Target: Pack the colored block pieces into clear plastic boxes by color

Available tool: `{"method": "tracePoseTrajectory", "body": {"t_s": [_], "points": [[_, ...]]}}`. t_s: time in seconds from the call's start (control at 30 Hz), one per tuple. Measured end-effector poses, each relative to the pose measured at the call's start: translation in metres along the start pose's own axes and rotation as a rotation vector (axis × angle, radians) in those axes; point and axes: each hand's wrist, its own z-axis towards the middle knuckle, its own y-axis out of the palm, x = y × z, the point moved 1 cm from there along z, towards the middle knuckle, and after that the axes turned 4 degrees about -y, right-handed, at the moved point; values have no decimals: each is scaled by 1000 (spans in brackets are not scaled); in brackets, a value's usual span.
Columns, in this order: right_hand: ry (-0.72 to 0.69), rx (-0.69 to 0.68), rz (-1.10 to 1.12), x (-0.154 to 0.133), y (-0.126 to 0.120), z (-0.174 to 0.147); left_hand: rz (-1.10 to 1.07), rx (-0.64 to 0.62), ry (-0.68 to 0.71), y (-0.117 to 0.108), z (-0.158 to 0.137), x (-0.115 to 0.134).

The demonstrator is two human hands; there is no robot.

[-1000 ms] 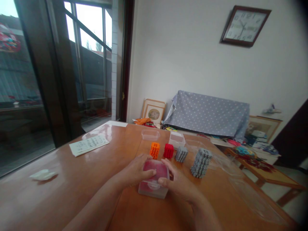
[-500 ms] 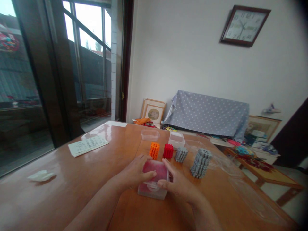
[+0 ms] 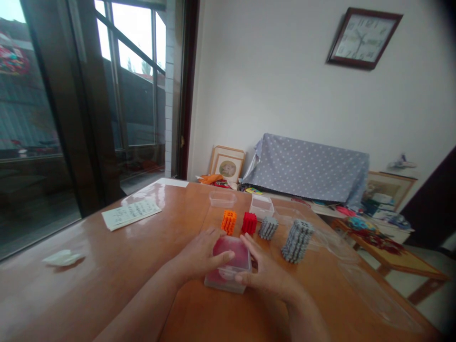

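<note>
Plastic box (image 3: 228,284) sits gripped between both hands (image 3: 200,255), lid (image 3: 233,244) on, latching unclear; four block stacks (image 3: 298,241) stand beyond them, unboxed.

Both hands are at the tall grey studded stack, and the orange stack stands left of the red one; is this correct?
Not the grey stack: in the head view, the left hand and right hand are at the clear, reddish plastic box.

There are two hands (image 3: 202,254) (image 3: 262,267), one lidded box (image 3: 235,247), four block stacks (image 3: 228,223) (image 3: 249,223) (image 3: 268,228) (image 3: 298,241) and one wall clock (image 3: 365,39).
</note>
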Motion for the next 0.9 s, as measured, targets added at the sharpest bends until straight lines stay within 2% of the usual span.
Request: {"method": "tracePoseTrajectory", "body": {"t_s": [0.37,0.57,0.9], "points": [[4,34,-108,-2,8,2,163,50,9,5,0,10],[13,90,-143,-5,12,4,188,63,23,5,1,10],[15,68,-159,-5,13,2,203,87,55,2,3,10]]}}
